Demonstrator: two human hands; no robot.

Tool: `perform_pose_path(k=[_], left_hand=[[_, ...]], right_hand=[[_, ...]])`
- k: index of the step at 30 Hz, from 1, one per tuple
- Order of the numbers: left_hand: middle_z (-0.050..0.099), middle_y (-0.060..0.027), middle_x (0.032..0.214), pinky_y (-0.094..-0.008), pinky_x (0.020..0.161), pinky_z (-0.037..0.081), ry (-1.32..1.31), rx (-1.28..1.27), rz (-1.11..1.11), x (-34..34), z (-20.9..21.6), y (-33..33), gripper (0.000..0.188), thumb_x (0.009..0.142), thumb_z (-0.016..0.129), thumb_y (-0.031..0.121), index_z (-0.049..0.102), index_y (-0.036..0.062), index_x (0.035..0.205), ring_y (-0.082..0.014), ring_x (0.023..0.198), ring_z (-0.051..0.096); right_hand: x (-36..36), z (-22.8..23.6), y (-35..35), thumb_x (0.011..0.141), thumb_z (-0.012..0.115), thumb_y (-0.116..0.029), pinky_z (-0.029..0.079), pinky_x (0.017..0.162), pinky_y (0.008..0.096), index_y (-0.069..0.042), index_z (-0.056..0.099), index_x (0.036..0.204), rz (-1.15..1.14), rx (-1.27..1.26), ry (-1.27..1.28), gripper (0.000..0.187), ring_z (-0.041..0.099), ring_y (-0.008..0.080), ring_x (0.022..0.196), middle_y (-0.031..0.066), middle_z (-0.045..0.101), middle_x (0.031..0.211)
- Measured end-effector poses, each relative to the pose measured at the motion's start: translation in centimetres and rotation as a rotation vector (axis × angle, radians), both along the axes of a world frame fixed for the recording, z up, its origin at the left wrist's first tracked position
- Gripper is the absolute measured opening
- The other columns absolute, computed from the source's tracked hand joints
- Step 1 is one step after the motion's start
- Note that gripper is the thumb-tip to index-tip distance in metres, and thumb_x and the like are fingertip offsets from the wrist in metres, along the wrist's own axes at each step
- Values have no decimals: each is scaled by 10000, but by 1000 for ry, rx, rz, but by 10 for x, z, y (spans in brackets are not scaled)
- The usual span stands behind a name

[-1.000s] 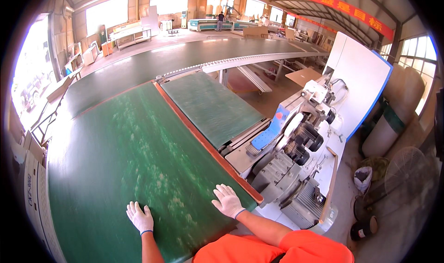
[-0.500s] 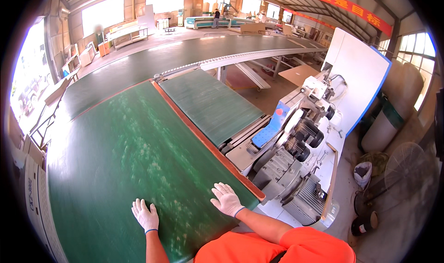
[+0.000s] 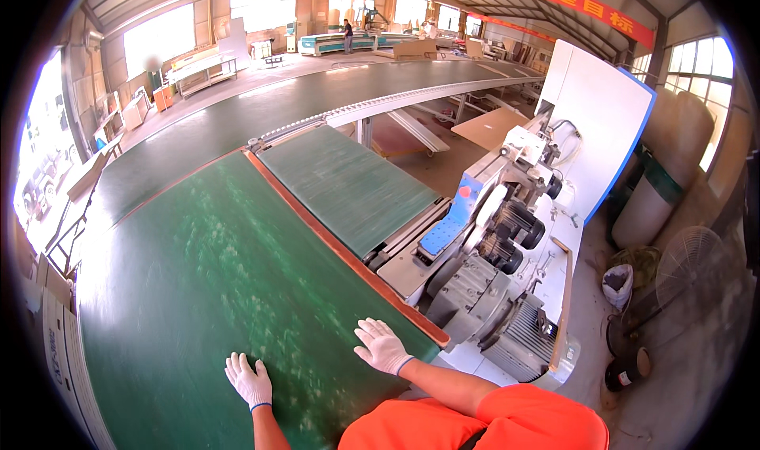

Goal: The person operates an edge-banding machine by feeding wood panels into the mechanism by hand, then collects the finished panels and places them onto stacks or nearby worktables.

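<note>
Both of my hands wear white knit gloves and rest on a wide green table surface [image 3: 182, 292] streaked with pale scuffs. My left hand [image 3: 249, 379] lies at the near middle of it, fingers spread, holding nothing. Farther right, my right hand [image 3: 382, 345] is flat with its fingers stretched out, close to the reddish-brown edge strip [image 3: 340, 248] along the green surface. Nothing shows in or under either hand.
Right of the strip stand a narrower green belt [image 3: 348, 185] and a machine with a grey motor [image 3: 518, 339], a blue perforated guard [image 3: 447, 227] and a raised white cover [image 3: 598, 125]. A fan [image 3: 693, 264] and black bucket [image 3: 628, 369] are on the right. A person [image 3: 347, 36] stands far back.
The view has shifted slightly, so the room and machine appear a little farther left. Both hands stay on the green surface in nearly the same pose.
</note>
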State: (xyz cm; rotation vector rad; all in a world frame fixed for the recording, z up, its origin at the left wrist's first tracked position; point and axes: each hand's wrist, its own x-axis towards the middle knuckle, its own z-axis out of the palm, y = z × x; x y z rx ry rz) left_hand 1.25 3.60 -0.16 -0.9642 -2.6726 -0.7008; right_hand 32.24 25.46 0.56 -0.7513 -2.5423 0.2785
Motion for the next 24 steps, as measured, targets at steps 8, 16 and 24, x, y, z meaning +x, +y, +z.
perform_pose_path(k=[8,16,24], left_hand=[[530,-216,1514,-524,1260,260,-13,-6,-9,4,1,2,488,927,688,248,621,-32,1321,-409,1476,403],[523,-217,1524,-518,1265,249,-25,-13,-22,8,1,4,490,935,681,256,621,-31,1327,-407,1484,394],[524,-215,1525,-520,1263,249,-26,-11,-18,9,1,4,494,927,688,260,627,-28,1325,-407,1481,399]], right_hand=[[1,-2,1,987,638,-398,342,1220,493,-28,617,1357,-3,11,10,524,481,379,1424,200,551,1493],[2,-1,1,988,632,-404,329,1230,487,-25,620,1360,-9,-11,5,531,471,372,1435,199,547,1502],[0,-1,2,988,632,-399,336,1223,491,-26,622,1357,-3,2,15,525,477,372,1429,198,552,1495]])
